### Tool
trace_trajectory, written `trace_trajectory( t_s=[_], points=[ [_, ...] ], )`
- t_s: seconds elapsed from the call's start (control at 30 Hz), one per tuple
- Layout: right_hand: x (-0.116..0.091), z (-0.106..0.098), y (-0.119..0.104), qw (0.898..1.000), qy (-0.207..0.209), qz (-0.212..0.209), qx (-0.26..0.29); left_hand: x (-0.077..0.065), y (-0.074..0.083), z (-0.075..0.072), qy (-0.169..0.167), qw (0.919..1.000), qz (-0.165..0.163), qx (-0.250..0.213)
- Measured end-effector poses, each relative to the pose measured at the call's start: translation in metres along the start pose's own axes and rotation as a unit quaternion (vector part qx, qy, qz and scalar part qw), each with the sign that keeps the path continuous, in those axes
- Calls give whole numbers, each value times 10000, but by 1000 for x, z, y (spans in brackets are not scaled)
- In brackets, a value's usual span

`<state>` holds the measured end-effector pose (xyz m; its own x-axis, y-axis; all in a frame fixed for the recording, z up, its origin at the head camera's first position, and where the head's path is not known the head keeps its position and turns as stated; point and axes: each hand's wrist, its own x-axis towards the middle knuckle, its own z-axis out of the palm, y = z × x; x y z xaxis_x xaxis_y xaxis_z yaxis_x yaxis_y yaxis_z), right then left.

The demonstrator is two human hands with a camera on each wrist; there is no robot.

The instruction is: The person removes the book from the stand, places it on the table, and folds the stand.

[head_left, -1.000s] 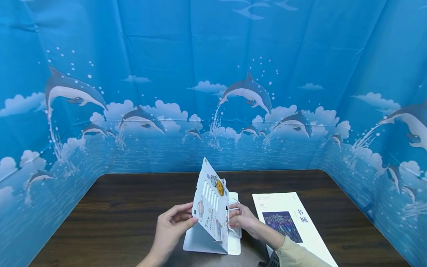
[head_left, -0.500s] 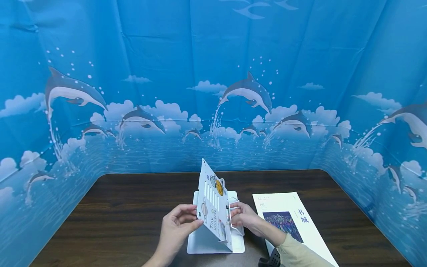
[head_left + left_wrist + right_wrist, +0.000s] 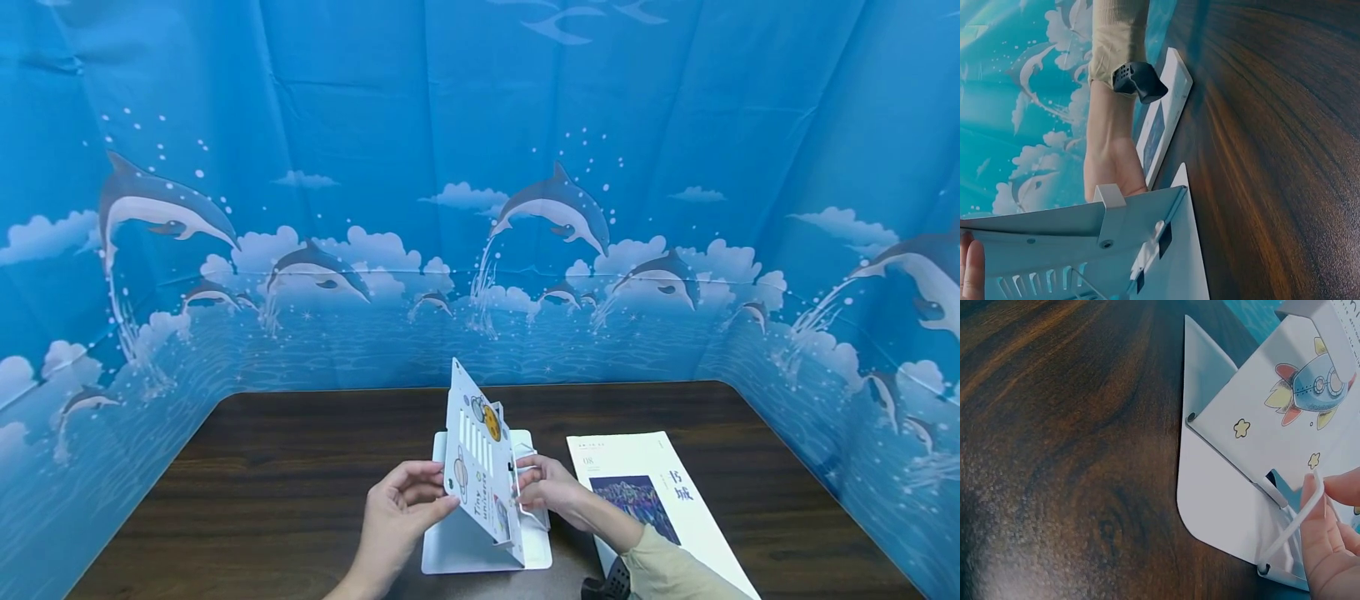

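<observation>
**Steady Does It, Left and Right**

Head view: On a dark wood-grain table (image 3: 262,483), a white metal folding book stand (image 3: 487,450), printed with planets and "Tiny universe", sits front and centre, left of a thick white book (image 3: 705,533). Its flat printed panel (image 3: 476,479) tilts above a white base plate (image 3: 450,543), decorated face turned rightward, free edge raised at left; its long axis appears to run away from the person. The left hand (image 3: 397,512) pinches that edge between thumb and fingers; the right hand (image 3: 551,490) is at the opposite side

Left wrist view: Left fingertips (image 3: 972,269) meet the panel's slotted underside; the right fingers are hidden, their hold impossible to tell here

Right wrist view: The right thumb (image 3: 1344,486) and fingers (image 3: 1319,547) clamp a bent white wire (image 3: 1291,527) slanting up from the base; good handling likely means keeping the panel steady and guiding the wire without forcing it
</observation>
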<state>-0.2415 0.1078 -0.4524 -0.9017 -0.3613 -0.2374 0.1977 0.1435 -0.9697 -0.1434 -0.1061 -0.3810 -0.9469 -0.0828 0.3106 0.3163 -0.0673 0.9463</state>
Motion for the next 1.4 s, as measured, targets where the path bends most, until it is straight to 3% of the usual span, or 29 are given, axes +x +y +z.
trace_trajectory(
  t_s=[0.3, 0.57, 0.73, 0.9, 1.1, 1.4],
  points=[
    [-6, -2, -10, 9998, 50, 33, -207, 3, -1, -7, -223, 9994, -54, 248],
    [-19, -1, -31, 9939, 433, -860, -545, 13, -16, -26, -458, 9968, -332, 565],
    [-31, 9, -49, 9797, 154, -1770, -929, 24, -36, -44, -563, 9931, -352, 972],
    [-40, 21, -60, 9624, -127, -2457, -1150, 31, -55, -58, -970, 9828, -400, 1522],
    [-45, 33, -62, 9470, -131, -2802, -1564, 39, -70, -67, -1431, 9673, -498, 2034],
    [-42, 46, -55, 9155, -203, -3264, -2343, 41, -82, -60, -2123, 9561, -580, 1936]
  ],
)
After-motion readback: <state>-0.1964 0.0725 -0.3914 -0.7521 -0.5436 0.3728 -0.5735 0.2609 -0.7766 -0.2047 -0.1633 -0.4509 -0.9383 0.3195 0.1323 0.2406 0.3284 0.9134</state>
